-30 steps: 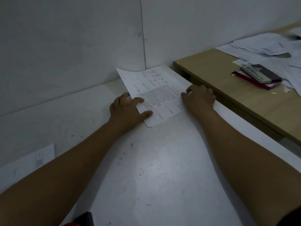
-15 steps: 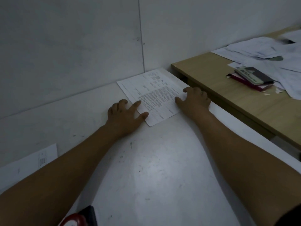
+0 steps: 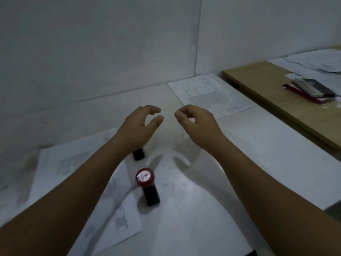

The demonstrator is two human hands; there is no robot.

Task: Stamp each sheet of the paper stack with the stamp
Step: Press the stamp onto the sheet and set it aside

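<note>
A printed sheet (image 3: 210, 95) lies flat at the far right of the white table (image 3: 203, 209), near the wall. The paper stack (image 3: 70, 163) lies at the left, partly under my left forearm. A stamp (image 3: 147, 187) with a red round top and black body lies on its side near the stack's right edge. A small black piece (image 3: 138, 154) sits just beyond it. My left hand (image 3: 142, 122) and my right hand (image 3: 195, 121) hover above the table centre, both empty, fingers loosely curled and apart.
A wooden desk (image 3: 267, 93) adjoins at the right, carrying loose papers (image 3: 313, 61) and a dark booklet pile (image 3: 311, 89). White wall panels rise right behind the table. A dark object (image 3: 251, 253) peeks in at the bottom edge.
Both hands left the far sheet and drew back toward me, lifting off the table. The view tilted down and left, bringing the stamp and paper stack into sight.
</note>
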